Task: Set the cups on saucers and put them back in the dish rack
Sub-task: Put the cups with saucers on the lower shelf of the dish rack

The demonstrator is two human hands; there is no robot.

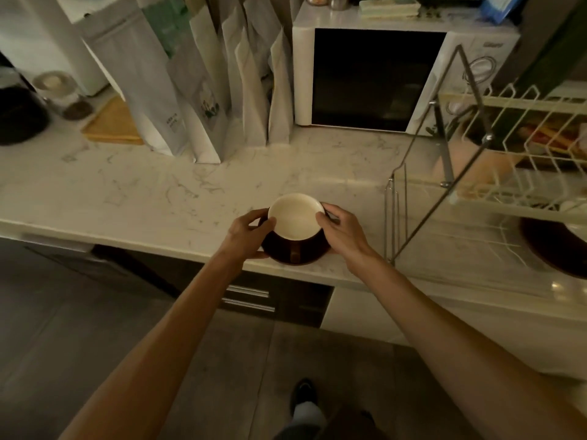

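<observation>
— What's in front of us, biggest thing first?

— The long white marble-veined tabletop (158, 192), with a white microwave oven with a dark door (374, 77) at the back and a row of tall pale paper pouches (203, 90) standing beside it. To the right stands the cream wire dish rack on a metal frame (514, 154); a dark round dish (552, 249) lies under its lower tier, though I can't tell exactly what it is.

— And the cup?

— Near the front edge of the tabletop, well left of the rack. It's a dark brown cup with a cream inside (295, 223), sitting upright on a dark brown round saucer (298, 257), handle pointing toward the person.

— What are the hands doing?

— The left hand (246, 231) has its fingers (266, 222) curled round the cup's left side, down toward the saucer. The right hand (341, 231) grips the right side the same way.

— So the pair is about to be carried over?

— That's my reading. To do it well I'd lift by the saucer rim, not the cup alone, keep it level so the cup doesn't slide, and steer clear of the rack's slanted metal strut on the way in.
</observation>
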